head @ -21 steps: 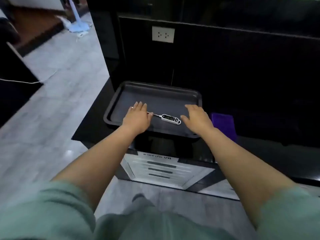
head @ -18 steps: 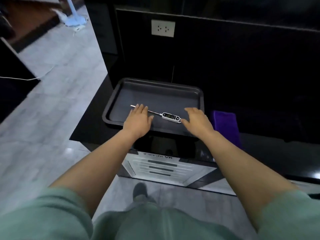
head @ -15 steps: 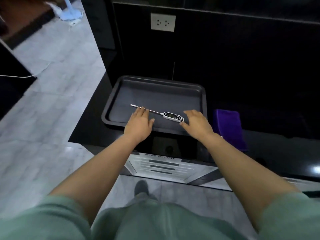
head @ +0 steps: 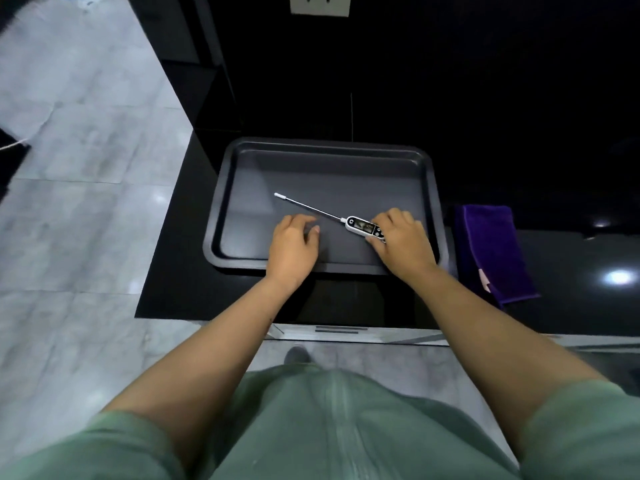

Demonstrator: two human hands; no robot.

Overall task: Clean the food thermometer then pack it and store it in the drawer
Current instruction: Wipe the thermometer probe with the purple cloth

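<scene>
A white food thermometer (head: 360,225) with a long thin metal probe lies in a dark baking tray (head: 242,157) on the black counter. The probe points to the far left, ending in a white tip. My right hand (head: 401,242) has its fingers closed around the near end of the thermometer's white body. My left hand (head: 294,245) rests over the tray floor just left of the probe, fingers loosely curled and holding nothing.
A folded purple cloth (head: 490,251) lies on the counter right of the tray. A wall socket (head: 320,5) sits on the dark wall behind. The counter's front edge (head: 346,323) is near my legs, and grey tiled floor (head: 86,202) extends left.
My view has tilted down and closer over the tray. My right hand moved left onto the thermometer's body and closed on it. My left hand came off the probe, which is now fully visible.
</scene>
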